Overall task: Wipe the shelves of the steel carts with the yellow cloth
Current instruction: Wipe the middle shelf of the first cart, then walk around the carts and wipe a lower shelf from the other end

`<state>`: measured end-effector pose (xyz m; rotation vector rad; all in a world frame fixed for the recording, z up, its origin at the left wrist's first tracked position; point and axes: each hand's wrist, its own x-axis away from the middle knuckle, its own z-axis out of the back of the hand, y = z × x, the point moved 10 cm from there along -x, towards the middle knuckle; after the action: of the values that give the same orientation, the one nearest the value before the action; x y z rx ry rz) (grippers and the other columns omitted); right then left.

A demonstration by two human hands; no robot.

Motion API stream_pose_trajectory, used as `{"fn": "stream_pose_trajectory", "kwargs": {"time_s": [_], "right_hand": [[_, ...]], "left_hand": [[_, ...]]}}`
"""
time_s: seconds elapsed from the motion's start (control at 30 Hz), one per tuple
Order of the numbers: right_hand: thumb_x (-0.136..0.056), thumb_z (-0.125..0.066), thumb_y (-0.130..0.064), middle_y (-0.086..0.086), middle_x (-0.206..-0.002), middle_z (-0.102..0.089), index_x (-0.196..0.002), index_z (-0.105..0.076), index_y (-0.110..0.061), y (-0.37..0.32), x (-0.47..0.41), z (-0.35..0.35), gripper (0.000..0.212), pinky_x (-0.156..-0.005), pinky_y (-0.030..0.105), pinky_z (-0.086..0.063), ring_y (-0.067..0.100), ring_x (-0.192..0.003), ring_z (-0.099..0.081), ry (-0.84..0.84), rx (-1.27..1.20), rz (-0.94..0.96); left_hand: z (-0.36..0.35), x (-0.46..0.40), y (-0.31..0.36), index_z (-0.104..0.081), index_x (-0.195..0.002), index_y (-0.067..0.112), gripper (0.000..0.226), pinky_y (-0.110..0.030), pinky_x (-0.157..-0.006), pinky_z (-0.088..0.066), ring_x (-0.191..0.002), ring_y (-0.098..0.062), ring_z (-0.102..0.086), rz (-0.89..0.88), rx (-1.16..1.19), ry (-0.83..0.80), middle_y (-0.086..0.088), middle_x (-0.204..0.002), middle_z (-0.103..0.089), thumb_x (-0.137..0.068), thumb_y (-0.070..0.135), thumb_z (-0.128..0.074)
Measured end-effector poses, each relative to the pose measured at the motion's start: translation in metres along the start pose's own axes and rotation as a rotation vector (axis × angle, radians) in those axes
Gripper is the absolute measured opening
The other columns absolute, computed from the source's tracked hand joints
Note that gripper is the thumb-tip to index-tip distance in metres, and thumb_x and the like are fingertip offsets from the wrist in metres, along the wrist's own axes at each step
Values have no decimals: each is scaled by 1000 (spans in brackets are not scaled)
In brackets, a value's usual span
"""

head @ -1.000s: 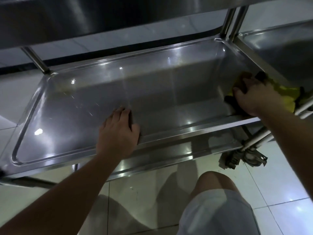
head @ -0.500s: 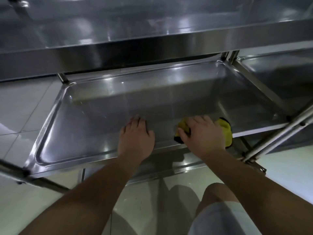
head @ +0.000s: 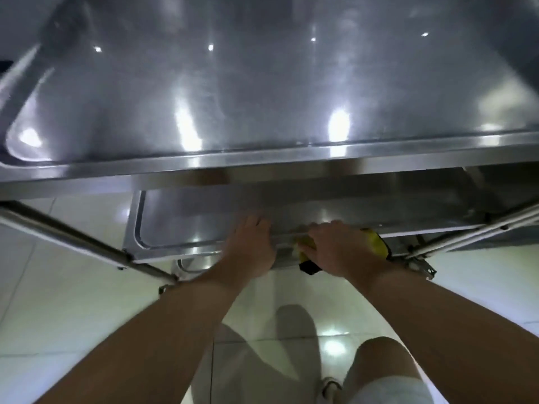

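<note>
Left fingers (head: 253,225): together, flat on middle shelf (head: 186,225) rim.
Right fingers (head: 326,231): curled over yellow cloth (head: 376,243), pressing it on the rim, just beside left fingers.

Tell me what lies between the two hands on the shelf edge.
Head view: only bare shelf rim between left hand and right hand, plus the cloth.

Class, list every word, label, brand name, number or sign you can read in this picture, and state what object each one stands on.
None: no readable text shows anywhere.
Top shelf: only light reflections, no lettering.
Lower shelf: bare steel, no label visible.
Yellow cloth: no print visible; a black edge shows, no tag readable.
</note>
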<state>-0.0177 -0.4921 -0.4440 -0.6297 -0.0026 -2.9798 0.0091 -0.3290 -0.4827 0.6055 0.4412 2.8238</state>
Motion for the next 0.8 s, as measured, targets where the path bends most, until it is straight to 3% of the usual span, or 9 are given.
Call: {"fn": "stream_pose_trajectory", "kwargs": {"time_s": [0.1,0.17,0.27,0.43,0.7,0.8], "right_hand": [[-104,-37,-59,1,-105,-67,-104,-64,-25,-24,43,-5,44,-87,43,-54,25,-99,-63,-209,-25,-2],[-104,-38,-59,-2,-96,-63,-98,-60,-25,-41,72,5,41,-86,41,-55,22,-92,-62,-329,-91,-22],[-102,-43,-57,-3,-82,-58,-84,-54,-24,-66,108,44,40,-82,38,-55,22,-86,-62,-343,-184,-30],[-101,-48,-57,-1,-75,-60,-74,-55,-25,-111,157,140,42,-67,35,-48,14,-72,-58,-303,-291,-86],[-100,-50,-58,3,-81,-66,-86,-67,-17,-277,192,290,47,-65,34,-41,20,-75,-60,-289,-347,69],[-99,-52,-59,3,-75,-64,-78,-64,-16,-358,204,350,49,-62,34,-41,19,-70,-60,-249,-437,197]], "left_hand": [[15,60,-8,-36,-157,20,57,-46,-119,-34,-148,-31,-33,28,-15,-138,-7,-161,-35,-103,32,-46],[35,99,-15,-33,-159,19,59,-45,-116,-37,-146,-30,-36,82,-6,-226,-8,-161,-35,-103,32,-48],[82,162,-23,-35,-157,18,60,-47,-110,-44,-139,-32,-45,144,27,-281,-11,-154,-44,-100,31,-50],[165,271,-41,-40,-152,23,52,-45,-110,-41,-135,-28,-47,243,67,-348,-4,-148,-48,-101,30,-46],[346,364,-127,-45,-149,24,48,-42,-104,-45,-129,-28,-51,356,151,-114,-4,-145,-52,-103,37,-46],[396,395,-162,-40,-153,25,51,-45,-104,-46,-131,-30,-50,402,180,-35,-4,-148,-49,-104,37,-45]]}}
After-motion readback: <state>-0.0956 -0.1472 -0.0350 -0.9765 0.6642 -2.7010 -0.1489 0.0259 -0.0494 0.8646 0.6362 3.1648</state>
